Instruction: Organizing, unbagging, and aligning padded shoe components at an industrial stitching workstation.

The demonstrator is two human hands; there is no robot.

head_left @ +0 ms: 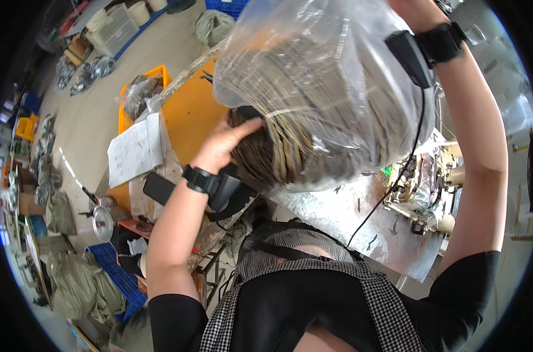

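A large clear plastic bag [343,76] is tilted above the workbench, packed with a stack of thin, dark brown and grey flat pieces [290,146]. Its open mouth faces left, where the ends of the pieces stick out. My left hand [222,144] grips these ends, the thumb lying across them and the other fingers mostly hidden behind. Up at the top edge, my right hand [416,14] is closed on the far upper part of the bag, its fingertips cut off by the frame. A pale band [287,111] shows near the bag's mouth.
Under the bag is a metal-topped bench [337,211], with a machine [422,188] at its right. An orange board [187,117] and a written-on paper sheet [135,149] lie at left. Beyond them stands a yellow crate [165,73]. A black cable [395,182] hangs from my right wrist.
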